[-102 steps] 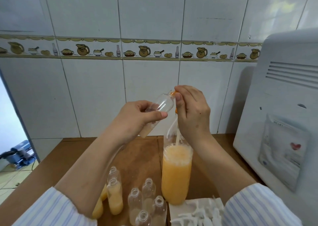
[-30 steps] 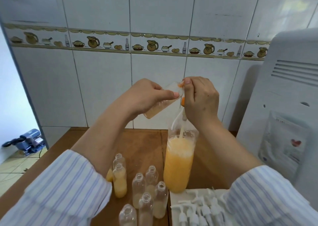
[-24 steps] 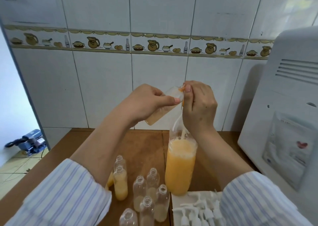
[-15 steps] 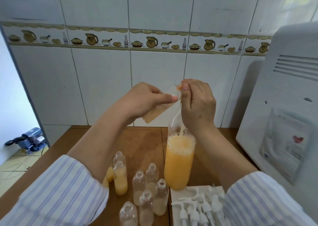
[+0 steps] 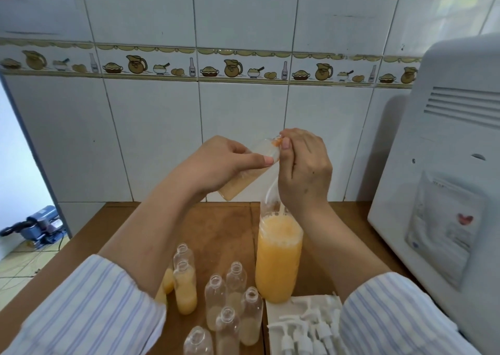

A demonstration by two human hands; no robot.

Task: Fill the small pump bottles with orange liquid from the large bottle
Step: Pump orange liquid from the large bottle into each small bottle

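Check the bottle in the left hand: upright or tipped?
Tipped. The left hand holds the small bottle slanted, its neck up toward the right hand and its base down-left, with liquid pooled at the base.

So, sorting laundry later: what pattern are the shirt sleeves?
White with thin blue stripes, seen on the sleeves in the head view.

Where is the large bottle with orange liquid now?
In the head view, the large bottle stands on the wooden table, below the right hand, right of the small bottles.

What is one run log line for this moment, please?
phase: filling | left hand: holds tilted small bottle | right hand: pinches orange-tipped tube at its mouth | large bottle: upright
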